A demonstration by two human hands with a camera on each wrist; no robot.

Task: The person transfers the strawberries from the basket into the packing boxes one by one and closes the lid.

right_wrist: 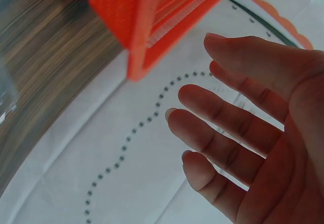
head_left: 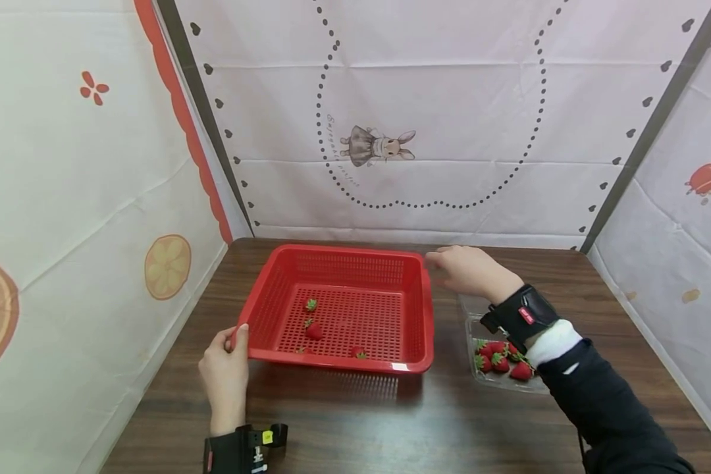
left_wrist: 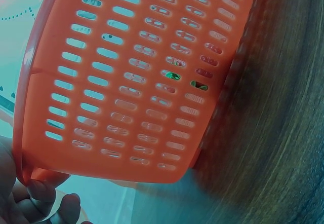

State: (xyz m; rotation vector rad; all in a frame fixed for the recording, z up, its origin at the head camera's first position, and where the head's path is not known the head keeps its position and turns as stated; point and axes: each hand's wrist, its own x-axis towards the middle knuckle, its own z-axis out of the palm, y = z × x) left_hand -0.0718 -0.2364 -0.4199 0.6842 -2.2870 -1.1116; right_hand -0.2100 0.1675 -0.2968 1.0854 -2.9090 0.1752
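Note:
A red plastic basket [head_left: 338, 361] with a slotted wall [left_wrist: 152, 113] holds several strawberries [head_left: 313, 330] on its perforated floor. My left hand [head_left: 225, 372] grips the rim at its near left corner, thumb on top and fingers curled beneath. Beside the far right corner is my right hand [head_left: 473, 271]. The right wrist view shows its fingers [right_wrist: 223, 112] loosely extended, apart from the basket corner [right_wrist: 135, 64], with nothing held. Under the right wrist sits a clear plastic box [head_left: 471, 342] of strawberries [head_left: 521, 372], partly covered by the wrist strap and sleeve.
The dark wood table [head_left: 343, 428] carries the basket and box. Printed cloth walls stand around it: a back one [head_left: 450, 118] with a rabbit drawing, a left one [head_left: 95, 197] with fruit prints, and a right one [head_left: 675, 263].

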